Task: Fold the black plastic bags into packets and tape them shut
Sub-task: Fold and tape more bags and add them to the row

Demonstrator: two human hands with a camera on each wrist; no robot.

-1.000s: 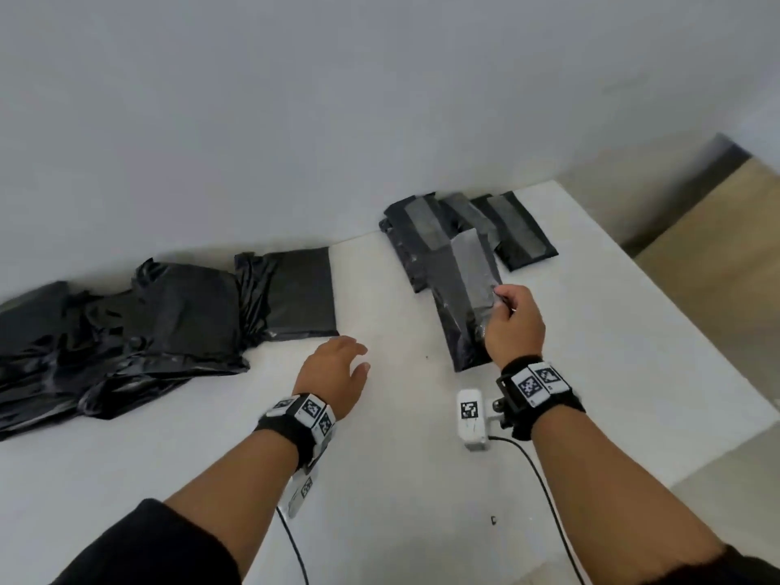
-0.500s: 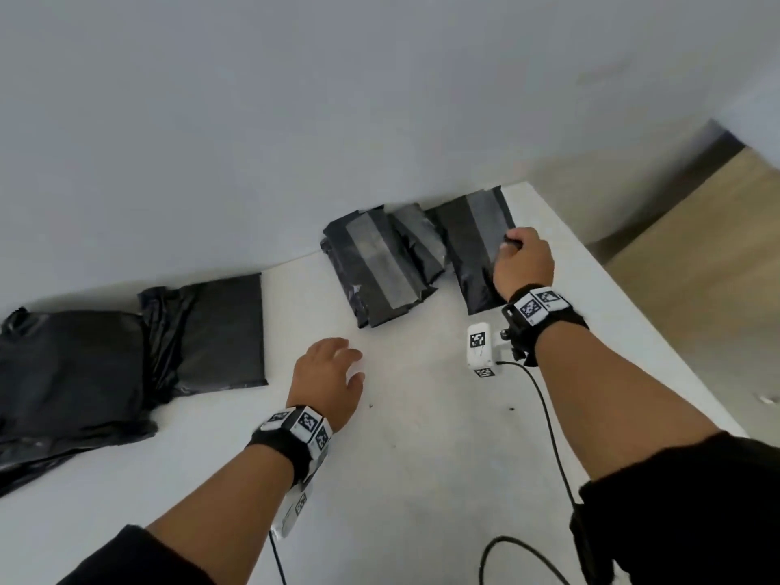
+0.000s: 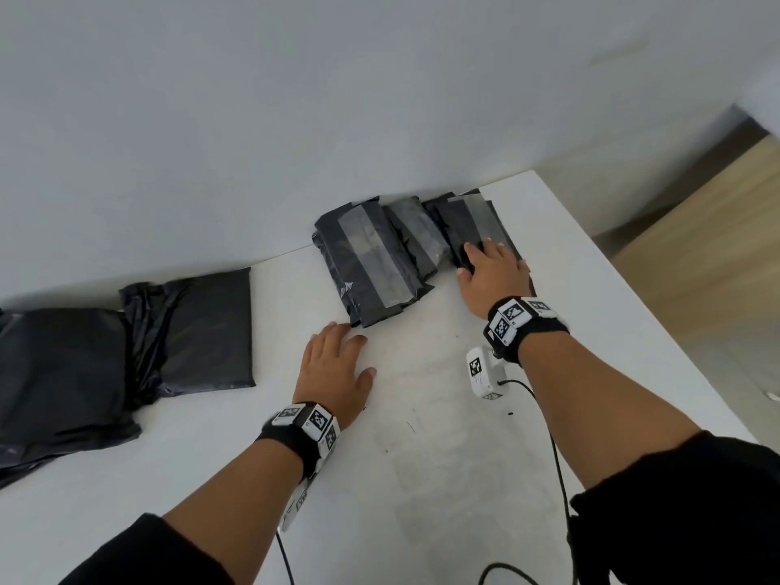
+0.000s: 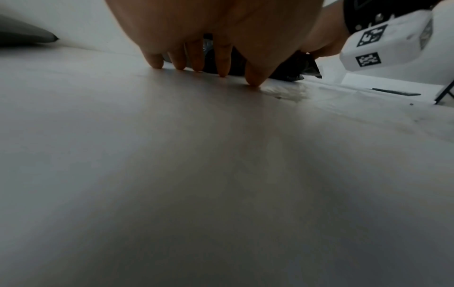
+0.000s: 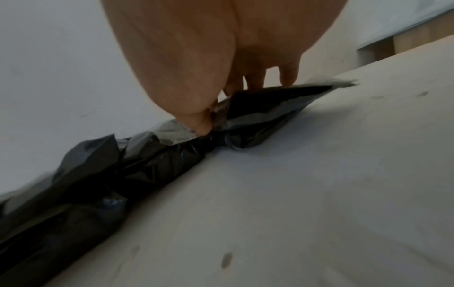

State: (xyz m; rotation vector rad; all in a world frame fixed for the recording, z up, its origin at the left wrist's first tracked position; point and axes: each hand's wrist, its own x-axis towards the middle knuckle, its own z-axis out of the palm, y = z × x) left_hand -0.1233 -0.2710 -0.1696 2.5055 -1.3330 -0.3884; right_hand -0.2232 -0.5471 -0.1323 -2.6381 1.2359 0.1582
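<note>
**Hand on the taped packet**

The right hand [image 3: 491,268] lies flat, fingers straight, pressing the taped packet [image 3: 472,221] at the far edge of the white table [image 3: 443,458] — right beside two more packets [image 3: 371,263]. The left hand [image 3: 335,369] rests spread on the table, holding nothing. Unfolded black bags [image 3: 126,344] lie at the left.

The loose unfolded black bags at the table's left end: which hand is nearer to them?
Left. The left hand rests flat on the table just right of the loose bags; the right hand presses a taped packet farther right.
</note>
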